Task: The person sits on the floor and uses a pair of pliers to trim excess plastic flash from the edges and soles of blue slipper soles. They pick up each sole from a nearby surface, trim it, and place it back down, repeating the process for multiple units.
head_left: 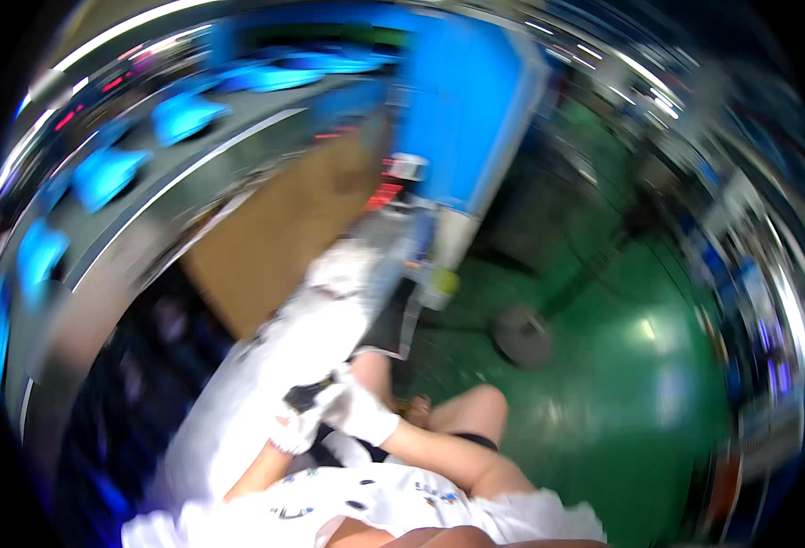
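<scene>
Both my hands wear white gloves and come together low in the view, in front of my white patterned shirt. My left hand [294, 431] is closed around a small dark piece [307, 395], black with a hint of yellow. Its exact kind is lost in motion blur. My right hand [366, 416] meets the piece from the right, its fingers bent in against it; the fingertips are smeared. Beside and beyond the hands runs a long white work surface [238, 402].
Behind the white surface stands a brown board [284, 228]. A grey conveyor [128, 201] carrying several bright blue pieces [110, 176] curves along the left. A blue machine panel [466, 100] rises ahead. On the green floor [603, 393] to the right is a round grey base [522, 336].
</scene>
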A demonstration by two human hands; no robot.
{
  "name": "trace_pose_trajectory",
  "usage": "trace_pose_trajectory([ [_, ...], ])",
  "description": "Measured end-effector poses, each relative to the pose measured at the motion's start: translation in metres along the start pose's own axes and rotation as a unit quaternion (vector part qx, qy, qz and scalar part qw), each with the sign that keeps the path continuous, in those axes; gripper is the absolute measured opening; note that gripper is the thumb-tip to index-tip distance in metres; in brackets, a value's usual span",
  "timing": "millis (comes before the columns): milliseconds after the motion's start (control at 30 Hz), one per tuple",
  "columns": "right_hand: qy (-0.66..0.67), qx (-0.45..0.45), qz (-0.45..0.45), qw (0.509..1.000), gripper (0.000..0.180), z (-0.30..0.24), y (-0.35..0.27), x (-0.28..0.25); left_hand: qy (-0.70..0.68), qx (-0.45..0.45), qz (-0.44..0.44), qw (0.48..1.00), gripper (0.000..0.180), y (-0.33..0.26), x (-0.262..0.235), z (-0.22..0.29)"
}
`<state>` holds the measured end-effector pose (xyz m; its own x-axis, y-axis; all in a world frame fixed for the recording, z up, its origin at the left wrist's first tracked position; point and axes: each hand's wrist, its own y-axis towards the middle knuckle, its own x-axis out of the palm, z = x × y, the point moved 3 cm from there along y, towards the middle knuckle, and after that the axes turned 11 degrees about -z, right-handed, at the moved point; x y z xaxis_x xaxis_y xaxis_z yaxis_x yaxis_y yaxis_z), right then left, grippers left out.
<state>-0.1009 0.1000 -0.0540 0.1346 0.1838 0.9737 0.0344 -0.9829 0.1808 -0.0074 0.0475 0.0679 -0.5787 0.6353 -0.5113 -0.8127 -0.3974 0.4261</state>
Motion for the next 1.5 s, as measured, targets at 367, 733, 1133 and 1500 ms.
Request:
trace_pose_trajectory([
  [367, -0.404, -0.105, 0.136, 0.898, 0.023, -0.046, -0.007, 0.060, -0.014, -0.125, -0.151, 0.980, 0.034, -0.061, -0.074, -0.053],
  [733, -0.436, -0.134, 0.108, 0.884, 0.033, -0.046, -0.005, 0.074, 0.360, -0.027, 0.142, 0.922, 0.024, -0.056, -0.200, 0.045],
  [1133, -0.396, -0.114, 0.057, 0.909, 0.025, -0.039, -0.004, 0.065, 0.540, -0.603, 0.270, 0.521, 0.029, -0.084, -0.453, 0.073],
  [1500, -0.483, -0.233, 0.193, 0.822, 0.027, -0.061, -0.011, 0.068, 0.374, 0.146, 0.367, 0.839, 0.022, -0.035, -0.239, 0.086],
])
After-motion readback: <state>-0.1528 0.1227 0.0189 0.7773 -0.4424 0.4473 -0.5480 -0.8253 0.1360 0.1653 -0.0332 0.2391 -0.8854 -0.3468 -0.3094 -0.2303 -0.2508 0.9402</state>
